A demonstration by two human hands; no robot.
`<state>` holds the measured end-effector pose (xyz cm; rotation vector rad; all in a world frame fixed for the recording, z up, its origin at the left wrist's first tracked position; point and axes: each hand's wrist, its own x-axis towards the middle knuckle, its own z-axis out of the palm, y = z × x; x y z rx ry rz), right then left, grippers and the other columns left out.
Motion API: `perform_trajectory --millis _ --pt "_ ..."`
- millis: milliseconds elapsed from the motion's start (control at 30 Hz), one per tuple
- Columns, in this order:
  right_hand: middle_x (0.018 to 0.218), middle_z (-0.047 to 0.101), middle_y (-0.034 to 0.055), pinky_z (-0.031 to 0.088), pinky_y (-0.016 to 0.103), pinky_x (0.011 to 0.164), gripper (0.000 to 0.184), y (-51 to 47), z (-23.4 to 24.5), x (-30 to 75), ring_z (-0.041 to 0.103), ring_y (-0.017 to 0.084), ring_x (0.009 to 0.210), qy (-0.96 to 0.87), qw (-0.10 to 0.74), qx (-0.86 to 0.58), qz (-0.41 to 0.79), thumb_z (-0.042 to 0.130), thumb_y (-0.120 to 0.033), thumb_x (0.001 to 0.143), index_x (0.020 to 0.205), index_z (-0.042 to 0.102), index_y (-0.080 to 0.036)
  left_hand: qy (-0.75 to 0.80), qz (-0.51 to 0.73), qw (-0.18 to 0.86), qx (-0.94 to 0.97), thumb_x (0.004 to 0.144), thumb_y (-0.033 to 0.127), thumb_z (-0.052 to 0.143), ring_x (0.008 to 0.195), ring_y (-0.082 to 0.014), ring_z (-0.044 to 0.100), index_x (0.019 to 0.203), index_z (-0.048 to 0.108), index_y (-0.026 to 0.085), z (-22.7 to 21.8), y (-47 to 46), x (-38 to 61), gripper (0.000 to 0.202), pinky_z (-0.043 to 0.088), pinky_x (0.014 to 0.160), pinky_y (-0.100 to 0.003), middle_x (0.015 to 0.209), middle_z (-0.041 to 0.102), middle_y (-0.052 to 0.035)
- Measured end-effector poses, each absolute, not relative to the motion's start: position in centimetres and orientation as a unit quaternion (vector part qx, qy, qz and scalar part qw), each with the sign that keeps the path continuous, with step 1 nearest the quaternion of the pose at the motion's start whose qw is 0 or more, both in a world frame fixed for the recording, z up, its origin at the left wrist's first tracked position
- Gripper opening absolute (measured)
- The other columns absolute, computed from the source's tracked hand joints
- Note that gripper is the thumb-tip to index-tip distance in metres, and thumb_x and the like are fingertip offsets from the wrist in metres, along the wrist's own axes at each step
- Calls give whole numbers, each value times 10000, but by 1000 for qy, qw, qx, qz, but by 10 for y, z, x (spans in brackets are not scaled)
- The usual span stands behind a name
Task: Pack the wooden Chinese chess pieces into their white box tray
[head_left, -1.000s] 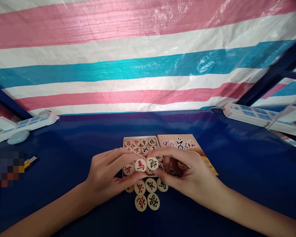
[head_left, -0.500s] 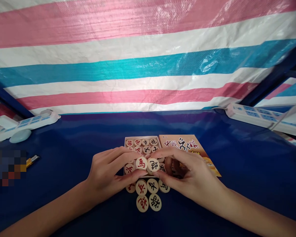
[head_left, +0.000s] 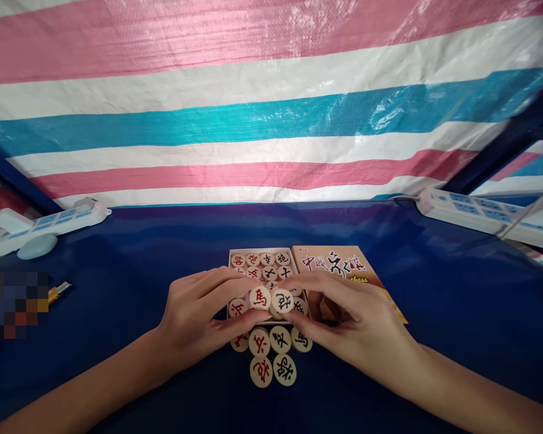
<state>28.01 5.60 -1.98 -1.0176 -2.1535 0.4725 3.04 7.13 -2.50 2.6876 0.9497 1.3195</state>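
Between thumb and fingers, my left hand [head_left: 203, 304] pinches a round Chinese chess piece with a red character [head_left: 259, 298]. My right hand [head_left: 348, 310] grips a piece with a black character [head_left: 281, 300], right beside the red one. Both are held over the front part of an open white box [head_left: 230, 258] filled with rows of similar pieces. My fingers hide some of those. In front of the box, several more pieces lie on the table, among them a red-marked piece [head_left: 261, 371] and a black-marked piece [head_left: 285, 369].
The printed box lid [head_left: 330, 256] lies against the box's right side, partly under my right hand. Power strips stand at the left [head_left: 67, 220] and right [head_left: 475, 208] of the blue table [head_left: 185, 235]. A mouse [head_left: 37, 246] and a yellow cutter [head_left: 60, 291] are at the left.
Almost nothing differs. Both hands keep their grip on the two pieces, and the view has shifted very slightly.
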Motion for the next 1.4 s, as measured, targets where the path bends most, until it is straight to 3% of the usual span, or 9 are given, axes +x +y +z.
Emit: perform_trajectory --millis 233,433,533,767,900,1000,1167,1400 --pt "983 705 -42 418 207 503 303 55 -18 281 499 50 542 -839 353 -382 161 643 -237 921 1214 610 -308 303 422 4 854 797 274 814 770 -98 671 1027 695 182 -25 72 32 274 537 704 -220 923 735 5" --pt "1060 693 -37 416 222 491 357 57 -19 282 439 57 502 -840 344 -389 159 632 -252 933 1271 591 -359 305 421 8 854 803 307 807 764 -100 673 1018 683 185 -26 73 30 276 540 694 -221 924 738 4" --pt "1119 685 -32 430 230 512 361 58 -20 282 449 57 512 -841 346 -386 154 631 -245 933 1272 595 -363 304 424 4 853 808 319 801 756 -105 678 1014 681 185 -25 74 31 273 545 686 -220 920 741 -1" --pt "1037 719 -12 442 250 531 311 60 -19 280 510 72 543 -832 354 -404 138 655 -260 918 1222 629 -322 313 425 8 849 842 337 763 767 -112 694 1038 678 214 -22 72 34 246 573 714 -215 934 742 -3" --pt "1036 710 -9 463 241 543 287 63 -15 278 541 73 583 -831 341 -406 168 662 -290 916 1202 634 -308 346 423 23 837 854 316 745 894 -134 693 1042 688 230 -22 74 35 214 569 790 -244 1015 728 -6" --pt "997 703 -15 509 261 631 266 68 -12 277 597 104 675 -818 335 -434 175 664 -338 911 1176 645 -317 394 413 32 820 873 326 720 1078 -178 648 1032 698 248 -21 79 35 178 535 938 -325 1152 692 -18" --pt "1017 724 20 505 411 880 243 76 -13 275 633 232 1001 -845 292 -437 100 633 -351 923 1156 655 -288 438 345 79 827 898 359 675 1346 -241 473 1049 701 280 -24 86 34 173 438 1102 -457 1324 611 -9" --pt "1152 709 21 424 424 1036 245 75 -15 275 626 206 1091 -877 277 -379 100 561 -212 963 1189 640 -264 424 313 118 842 964 291 568 1391 -248 423 1060 717 278 -26 83 33 178 423 1115 -500 1305 622 -22"
